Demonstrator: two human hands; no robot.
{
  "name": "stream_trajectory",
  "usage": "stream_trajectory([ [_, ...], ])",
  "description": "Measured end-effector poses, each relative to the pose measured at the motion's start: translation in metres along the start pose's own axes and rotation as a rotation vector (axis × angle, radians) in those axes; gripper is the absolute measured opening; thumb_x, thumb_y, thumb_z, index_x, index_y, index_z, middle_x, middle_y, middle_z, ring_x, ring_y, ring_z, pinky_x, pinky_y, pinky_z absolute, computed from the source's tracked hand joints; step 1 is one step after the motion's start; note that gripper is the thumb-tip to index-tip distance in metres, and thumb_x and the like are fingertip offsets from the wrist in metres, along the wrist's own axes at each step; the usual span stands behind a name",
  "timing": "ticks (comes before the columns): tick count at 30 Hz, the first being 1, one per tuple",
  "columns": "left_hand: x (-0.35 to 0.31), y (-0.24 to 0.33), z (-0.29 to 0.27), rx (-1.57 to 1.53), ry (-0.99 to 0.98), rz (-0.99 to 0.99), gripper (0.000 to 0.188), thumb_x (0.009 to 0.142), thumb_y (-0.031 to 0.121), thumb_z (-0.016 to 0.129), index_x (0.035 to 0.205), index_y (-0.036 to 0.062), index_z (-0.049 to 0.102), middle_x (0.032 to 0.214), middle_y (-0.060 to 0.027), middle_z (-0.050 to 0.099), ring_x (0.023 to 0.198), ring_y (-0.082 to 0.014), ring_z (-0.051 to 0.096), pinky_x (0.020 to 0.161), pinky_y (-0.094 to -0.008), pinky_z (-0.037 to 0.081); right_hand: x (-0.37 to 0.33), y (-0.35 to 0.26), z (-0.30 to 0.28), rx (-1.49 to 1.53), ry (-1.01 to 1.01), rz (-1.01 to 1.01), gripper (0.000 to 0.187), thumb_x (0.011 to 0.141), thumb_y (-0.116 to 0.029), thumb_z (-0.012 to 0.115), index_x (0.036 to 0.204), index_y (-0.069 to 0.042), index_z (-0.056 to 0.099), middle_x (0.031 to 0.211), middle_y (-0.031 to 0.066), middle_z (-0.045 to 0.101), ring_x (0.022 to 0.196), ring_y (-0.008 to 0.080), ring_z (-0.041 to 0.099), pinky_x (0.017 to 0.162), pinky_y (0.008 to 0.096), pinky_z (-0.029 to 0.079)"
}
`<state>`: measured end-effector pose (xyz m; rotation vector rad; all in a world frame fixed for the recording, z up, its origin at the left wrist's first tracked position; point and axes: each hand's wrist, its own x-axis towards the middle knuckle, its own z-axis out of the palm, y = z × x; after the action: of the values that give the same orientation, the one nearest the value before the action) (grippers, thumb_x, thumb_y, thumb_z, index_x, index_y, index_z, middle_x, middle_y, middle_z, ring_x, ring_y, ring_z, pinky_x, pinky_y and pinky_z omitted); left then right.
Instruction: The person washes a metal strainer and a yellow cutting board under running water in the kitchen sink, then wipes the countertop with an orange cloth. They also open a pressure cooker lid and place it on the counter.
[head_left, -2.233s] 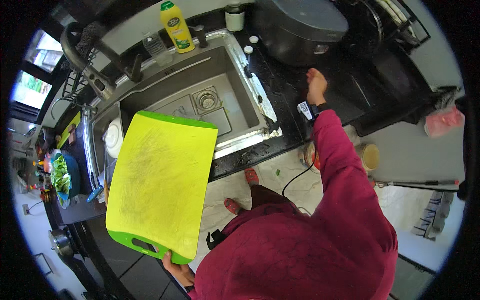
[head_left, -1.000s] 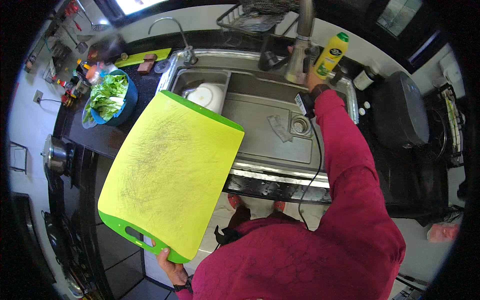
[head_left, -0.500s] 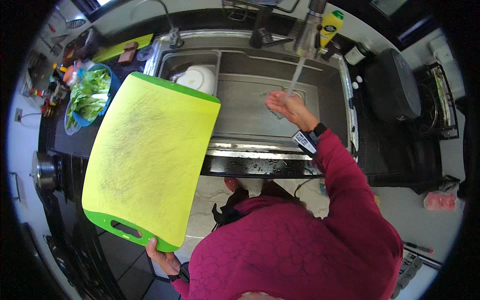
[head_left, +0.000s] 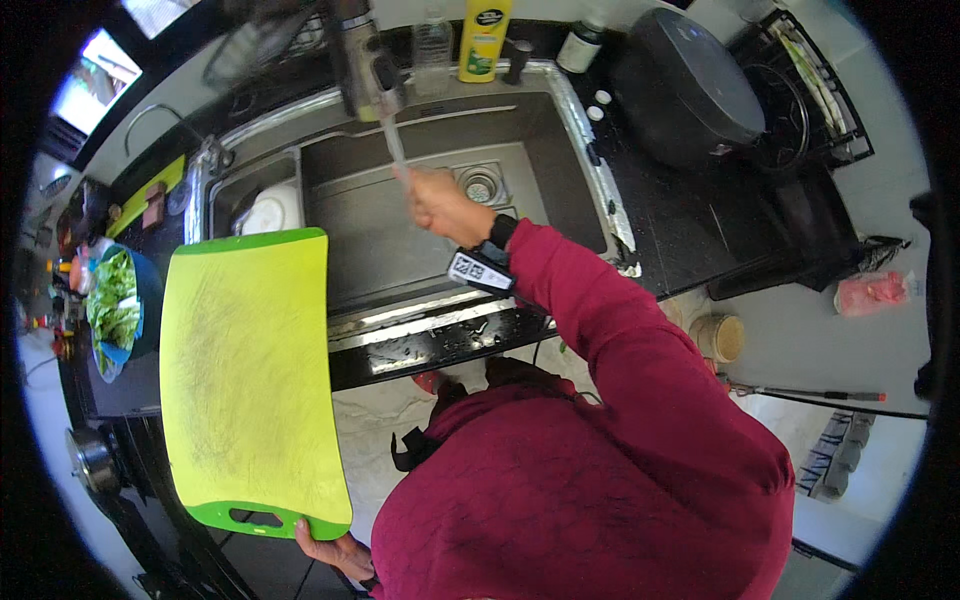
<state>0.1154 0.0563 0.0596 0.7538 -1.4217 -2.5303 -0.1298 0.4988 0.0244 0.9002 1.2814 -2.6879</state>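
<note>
Curling my right hand [head_left: 450, 208] tighter under clear water [head_left: 394, 148], contents unclear; left hand [head_left: 335, 552] still pinches rectangular yellow-green board [head_left: 250, 370], leaving just 1 in the flow.

At seven o'clock the left hand [head_left: 335, 552] grips a yellow, green-edged cutting board [head_left: 250, 370]. Toward eleven, the right hand [head_left: 450, 207] meets a water stream [head_left: 395, 146] over the sink [head_left: 360, 235].

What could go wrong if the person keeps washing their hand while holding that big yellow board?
The cutting board might tip or slip, because the left hand grips it only near one bottom corner.
Running water meets the right hand, so it could splash the little box at that wrist.
The counter's front edge is wet, so drips might make the floor slippery.
</note>
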Motion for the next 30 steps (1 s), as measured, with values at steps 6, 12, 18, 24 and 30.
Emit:
stream_trajectory([
  [6,-0.015,-0.012,0.011,-0.09,0.049,-0.054,0.067,0.076,0.014,0.056,0.138,0.012,0.033,0.128,-0.0152,0.046,0.114,-0.0298,0.048,0.094,-0.0438,0.042,-0.002,0.002,-0.006,-0.395,-0.043,-0.212,0.014,0.073,-0.009,0.061,0.071,-0.008,0.047,0.052,-0.0014,0.039,0.036,0.0109,0.035,0.031,0.0257,0.026],
  [12,-0.032,-0.027,0.028,-0.104,0.058,0.03,0.067,0.074,0.014,0.055,0.137,0.0079,0.032,0.127,-0.0155,0.047,0.114,-0.0295,0.048,0.094,-0.0428,0.042,0.012,-0.018,-0.034,-1.568,-0.332,-0.51,0.029,0.077,-0.014,0.057,0.103,-0.001,0.057,0.102,0.0185,0.055,0.1,0.0327,0.049,0.086,0.0385,0.042],
  [18,-0.053,-0.032,0.058,-0.047,0.113,0.066,0.07,0.07,0.014,0.055,0.136,0.0054,0.032,0.122,-0.0141,0.05,0.112,-0.0288,0.05,0.094,-0.041,0.043,0.042,-0.088,-0.027,-1.588,-0.232,-0.766,0.04,0.081,-0.018,0.056,0.117,-0.002,0.053,0.117,0.0225,0.052,0.108,0.0366,0.05,0.092,0.0406,0.041],
  [24,-0.077,-0.039,0.06,-0.083,0.23,0.142,0.074,0.064,0.012,0.056,0.133,0.0008,0.035,0.118,-0.0136,0.053,0.108,-0.0277,0.052,0.094,-0.0366,0.042,0.132,-0.12,-0.001,-1.781,-0.051,-0.761,0.036,0.081,-0.017,0.057,0.11,0.002,0.05,0.108,0.0256,0.054,0.101,0.0405,0.052,0.082,0.0445,0.044],
  [30,-0.095,-0.054,0.046,-0.147,0.347,0.139,0.072,0.062,0.009,0.058,0.13,-0.0014,0.038,0.118,-0.0139,0.054,0.107,-0.0271,0.054,0.093,-0.0369,0.043,0.281,-0.121,-0.063,-1.9,0.201,-0.751,0.051,0.081,-0.019,0.062,0.121,0.004,0.042,0.12,0.0256,0.047,0.108,0.0373,0.048,0.086,0.0419,0.042],
])
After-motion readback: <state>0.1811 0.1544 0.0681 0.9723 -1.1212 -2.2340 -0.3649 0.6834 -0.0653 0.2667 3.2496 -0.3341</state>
